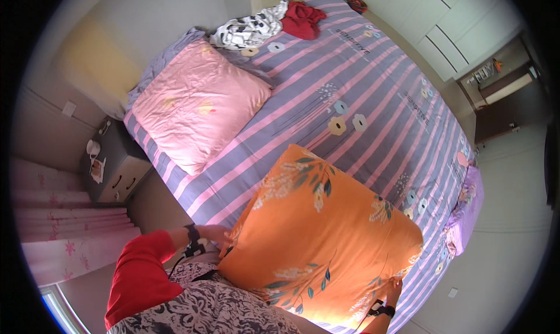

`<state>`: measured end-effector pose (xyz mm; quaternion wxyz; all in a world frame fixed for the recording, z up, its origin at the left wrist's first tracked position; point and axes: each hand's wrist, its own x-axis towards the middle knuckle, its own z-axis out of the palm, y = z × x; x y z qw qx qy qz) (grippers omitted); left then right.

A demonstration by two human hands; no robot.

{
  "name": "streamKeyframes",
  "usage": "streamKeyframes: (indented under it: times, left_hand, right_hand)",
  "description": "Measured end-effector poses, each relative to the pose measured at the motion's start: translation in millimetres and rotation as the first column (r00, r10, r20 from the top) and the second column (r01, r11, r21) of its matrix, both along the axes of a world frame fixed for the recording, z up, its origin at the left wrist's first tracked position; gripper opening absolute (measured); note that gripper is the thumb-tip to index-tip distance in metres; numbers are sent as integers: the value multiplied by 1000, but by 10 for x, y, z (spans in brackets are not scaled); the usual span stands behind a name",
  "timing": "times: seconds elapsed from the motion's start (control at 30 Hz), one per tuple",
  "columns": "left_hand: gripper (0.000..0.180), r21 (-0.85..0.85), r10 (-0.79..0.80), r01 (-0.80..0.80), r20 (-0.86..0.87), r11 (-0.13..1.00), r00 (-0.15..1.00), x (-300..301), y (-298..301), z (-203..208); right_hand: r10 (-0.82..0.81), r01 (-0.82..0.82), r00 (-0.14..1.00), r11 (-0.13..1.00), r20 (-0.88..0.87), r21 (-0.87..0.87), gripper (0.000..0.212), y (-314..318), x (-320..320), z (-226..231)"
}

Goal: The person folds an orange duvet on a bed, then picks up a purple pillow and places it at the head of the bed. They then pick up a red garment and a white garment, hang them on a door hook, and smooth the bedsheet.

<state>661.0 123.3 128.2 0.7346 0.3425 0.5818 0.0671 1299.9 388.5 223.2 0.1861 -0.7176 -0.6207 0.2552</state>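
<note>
A large orange pillow (326,229) with white blossoms and green leaves is in front of me, over the near edge of the bed. My left hand (217,234) grips its left edge, and some of the fingertips are hidden by the fabric. At the lower right corner my right hand (395,288) holds the pillow's edge, its fingers partly out of sight. Both wrists carry a dark strap with a small device. Beyond lies a pink pillow (201,104) on the striped purple and pink bed sheet (385,136).
A black-and-white cloth (251,28) and a red cloth (302,20) lie at the bed's far end. A purple cloth (465,211) hangs at the right edge. On the left stand a grey nightstand (119,165) with a white cup (93,148), and a pink curtain (76,235).
</note>
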Motion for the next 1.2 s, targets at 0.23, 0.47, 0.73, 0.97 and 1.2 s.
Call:
streamKeyframes:
  times: [0.23,0.47,0.73,0.97,1.2]
  left_hand:
    - [90,626,851,-778,-434,49,-296,-1140,282,-700]
    - [68,116,902,-896,120,-428,-415,-2114,-52,-927]
    - [54,-321,878,-913,320,-253,-356,-2432,343,-640]
    - [68,265,714,-772,293,578,635,-1431,-631,-450]
    - [45,-508,50,-859,861,62,-506,-1853,-1106,-802]
  right_hand:
    - [-18,-71,919,975,395,212,61,-9,-732,-446]
    - [310,-363,931,850,195,382,83,-422,-2770,474]
    - [481,-656,632,749,-608,-91,87,93,-5454,297]
    - [-290,-436,563,691,-774,-576,63,107,-6762,-524]
    - [-441,-524,416,599,-795,-606,37,-127,-6852,-555]
